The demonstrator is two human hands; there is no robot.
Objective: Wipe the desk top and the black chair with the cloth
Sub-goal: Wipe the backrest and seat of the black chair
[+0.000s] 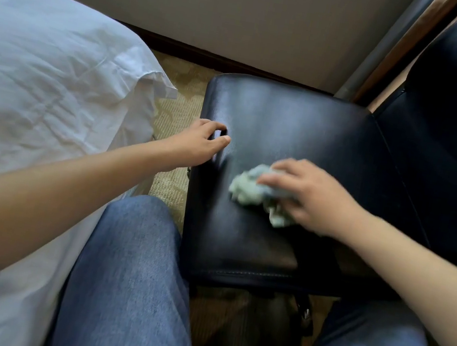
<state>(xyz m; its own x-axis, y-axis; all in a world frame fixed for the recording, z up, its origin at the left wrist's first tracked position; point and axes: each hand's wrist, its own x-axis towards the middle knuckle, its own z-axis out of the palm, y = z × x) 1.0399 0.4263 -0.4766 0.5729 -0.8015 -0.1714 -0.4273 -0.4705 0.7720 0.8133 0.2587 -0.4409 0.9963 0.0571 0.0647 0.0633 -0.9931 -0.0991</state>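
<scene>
The black leather chair (288, 128) fills the centre and right, its seat facing me and its backrest rising at the right. My right hand (310, 196) presses a crumpled pale green cloth (251, 190) onto the middle of the seat; the hand is slightly blurred. My left hand (198, 145) grips the seat's left edge, thumb on top and fingers curled over the side. The desk top is not in view.
A bed with white sheets (40, 89) lies close on the left. Patterned carpet (179, 99) shows in the narrow gap between bed and chair. A grey wall (217, 6) with a dark skirting stands behind. My knees in blue jeans (124, 291) are below.
</scene>
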